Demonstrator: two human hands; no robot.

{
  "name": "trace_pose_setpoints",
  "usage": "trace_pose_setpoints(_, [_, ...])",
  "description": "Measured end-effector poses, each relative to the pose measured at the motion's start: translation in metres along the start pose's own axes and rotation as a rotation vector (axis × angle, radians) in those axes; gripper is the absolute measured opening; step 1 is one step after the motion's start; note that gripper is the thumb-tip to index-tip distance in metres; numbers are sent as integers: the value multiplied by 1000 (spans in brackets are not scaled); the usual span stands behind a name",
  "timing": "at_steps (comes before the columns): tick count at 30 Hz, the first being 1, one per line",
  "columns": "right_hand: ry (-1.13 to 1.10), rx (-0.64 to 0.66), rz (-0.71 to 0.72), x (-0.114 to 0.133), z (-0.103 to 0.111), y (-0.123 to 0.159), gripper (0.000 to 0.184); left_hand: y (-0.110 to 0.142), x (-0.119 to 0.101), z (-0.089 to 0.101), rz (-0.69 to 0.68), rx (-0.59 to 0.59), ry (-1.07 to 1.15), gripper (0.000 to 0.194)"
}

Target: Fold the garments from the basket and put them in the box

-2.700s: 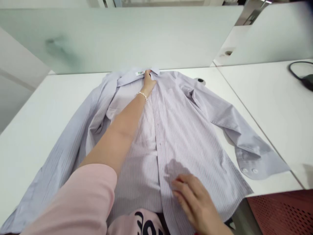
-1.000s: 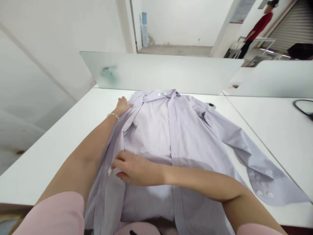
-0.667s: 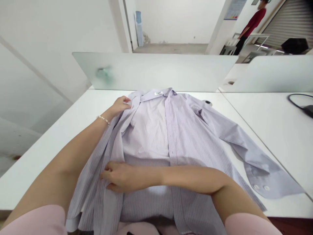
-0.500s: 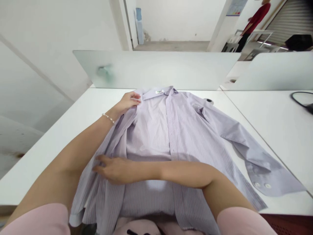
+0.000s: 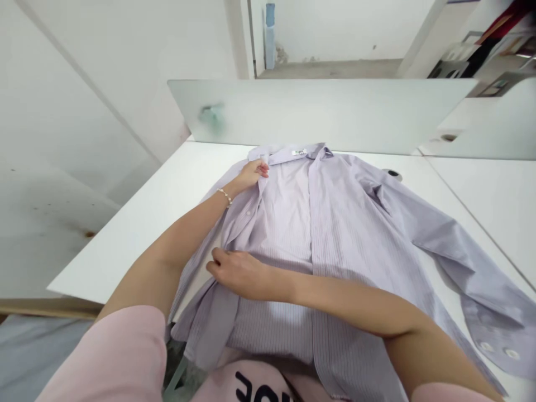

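A pale purple striped button-up shirt (image 5: 352, 234) lies unbuttoned on the white table, its collar at the far side and its inside showing down the middle. My left hand (image 5: 254, 172), with a beaded bracelet at the wrist, pinches the left front panel just below the collar. Lower down, my right hand (image 5: 237, 272) reaches across the shirt with its fingers closed on the side edge of the same panel. The left sleeve lies along my left forearm, partly hidden by it. The right sleeve stretches out to the right, two buttons showing on its cuff.
A frosted divider (image 5: 318, 114) stands along the back of the white table (image 5: 154, 195). A small round black-and-white object (image 5: 392, 175) rests beyond the right sleeve. Past the divider are a water dispenser (image 5: 270, 39) and a person in red (image 5: 502, 25).
My right hand has gone from spread fingers to closed on the panel's edge. The panel has shifted inward, baring a strip of table beside the left sleeve. The view has swung left.
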State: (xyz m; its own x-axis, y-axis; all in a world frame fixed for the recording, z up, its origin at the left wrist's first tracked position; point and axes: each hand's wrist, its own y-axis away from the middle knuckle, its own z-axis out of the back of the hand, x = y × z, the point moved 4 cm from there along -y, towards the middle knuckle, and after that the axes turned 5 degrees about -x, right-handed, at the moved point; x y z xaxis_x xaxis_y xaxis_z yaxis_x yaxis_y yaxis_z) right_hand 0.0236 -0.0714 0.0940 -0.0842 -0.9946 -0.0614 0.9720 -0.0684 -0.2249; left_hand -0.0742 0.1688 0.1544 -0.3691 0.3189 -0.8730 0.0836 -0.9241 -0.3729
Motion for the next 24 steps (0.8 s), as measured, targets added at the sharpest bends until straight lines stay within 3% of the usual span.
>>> trace_pose_setpoints(7, [-524, -125, -199, -10, 41, 51, 25, 0, 21, 10, -176, -78, -196, 36])
trace_pose_setpoints(11, [-745, -195, -313, -8, 47, 80, 26, -1, 28, 8, -253, -170, -258, 38])
trace_pose_setpoints(15, [-946, -294, -405, -8, 38, 98, 31, -5, 34, 13, -229, -272, -235, 43])
trace_pose_setpoints(18, [-1045, -398, -548, -21, 23, 104, 29, -1, 31, 18, -198, -310, -207, 43])
trace_pose_setpoints(21, [-1139, -357, -686, -36, 3, 105, 28, 14, 22, 15, -154, -292, -126, 37])
trace_pose_setpoints(24, [-1232, -282, -645, -37, -12, 101, 25, 34, 15, 2, -70, -204, 30, 32])
